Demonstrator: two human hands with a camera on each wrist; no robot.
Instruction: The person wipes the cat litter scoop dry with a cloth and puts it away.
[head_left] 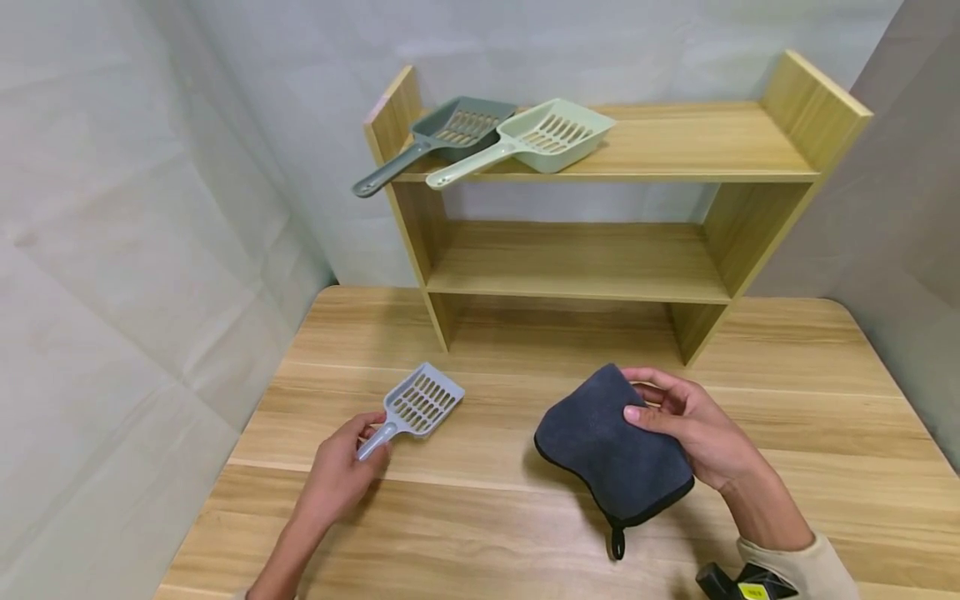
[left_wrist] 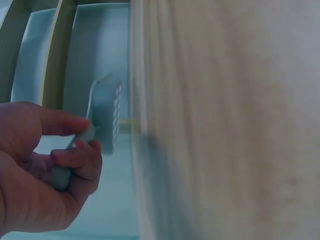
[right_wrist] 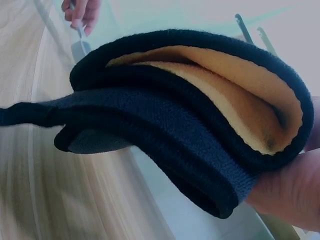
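My left hand [head_left: 347, 468] grips the handle of a light grey-blue slotted litter scoop [head_left: 424, 402], its pan tipped up and pointing away to the right. In the left wrist view the fingers [left_wrist: 82, 160] curl round that handle, and the scoop's pan [left_wrist: 106, 117] shows edge-on. My right hand [head_left: 701, 429] pinches a folded dark grey cloth [head_left: 611, 442], thumb on top and fingers behind. The cloth has a black edge and a small hanging loop [head_left: 617, 543]. Seen from the right wrist, its folds [right_wrist: 175, 105] show an orange-tan inner side.
A wooden shelf unit [head_left: 577, 260] stands at the table's back. On its top board lie a dark green litter scoop [head_left: 457, 129] and a pale green one [head_left: 555, 137], handles jutting past the front edge. The wooden table [head_left: 480, 517] lies below both hands; pale fabric [head_left: 150, 250] hangs around.
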